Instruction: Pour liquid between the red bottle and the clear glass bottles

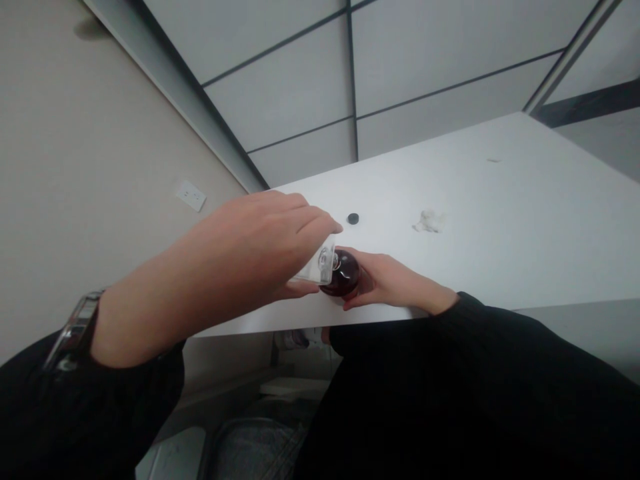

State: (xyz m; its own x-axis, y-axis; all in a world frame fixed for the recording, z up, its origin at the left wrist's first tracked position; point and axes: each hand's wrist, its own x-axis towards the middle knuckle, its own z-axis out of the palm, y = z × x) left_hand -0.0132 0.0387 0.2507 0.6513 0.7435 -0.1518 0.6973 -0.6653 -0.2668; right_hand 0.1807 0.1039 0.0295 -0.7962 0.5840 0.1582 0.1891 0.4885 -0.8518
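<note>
My left hand (280, 240) is closed around a clear, square-sided glass bottle (325, 265), tilted so that its neck end points right. That neck end meets the top of a dark reddish-brown bottle (344, 273); whether liquid passes between them I cannot tell. My right hand (377, 277) grips the dark bottle from the right, thumb and fingers wrapped about its side. Behind both hands a small dark round cap (353, 219) lies on the white table. Most of the clear bottle is hidden by my left hand.
On the white table (480, 227), a crumpled white tissue (429, 221) lies right of the cap, and a small flat scrap (493, 160) farther back. Panelled doors (295, 80) stand behind; a wall with an outlet (191, 195) is at left. The table's front edge runs just below my hands.
</note>
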